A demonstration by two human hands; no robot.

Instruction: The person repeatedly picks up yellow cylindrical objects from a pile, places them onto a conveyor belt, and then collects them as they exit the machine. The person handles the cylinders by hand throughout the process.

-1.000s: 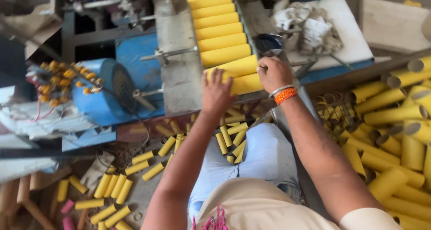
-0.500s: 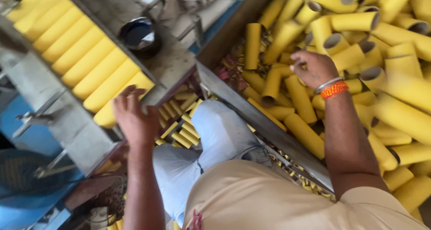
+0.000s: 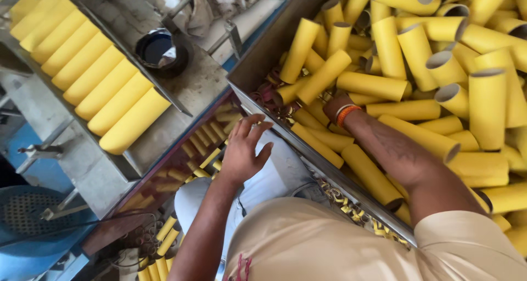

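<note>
Yellow cardboard tubes [image 3: 439,78] fill the bin [image 3: 263,56] on the right. Right hand [image 3: 333,106] is buried among them to the wrist, grip can't tell. Left hand [image 3: 244,149] rests spread, empty, at the bin's near edge. Looks like the pick step; next needs a firm grasp on one tube, lifted toward the tray row [image 3: 93,78]

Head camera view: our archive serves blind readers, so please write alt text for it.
A person's right hand reaches into a bin of yellow cardboard tubes, the hand mostly hidden among them. The left hand rests open by the knee, beside a metal tray holding a row of yellow tubes.
</note>
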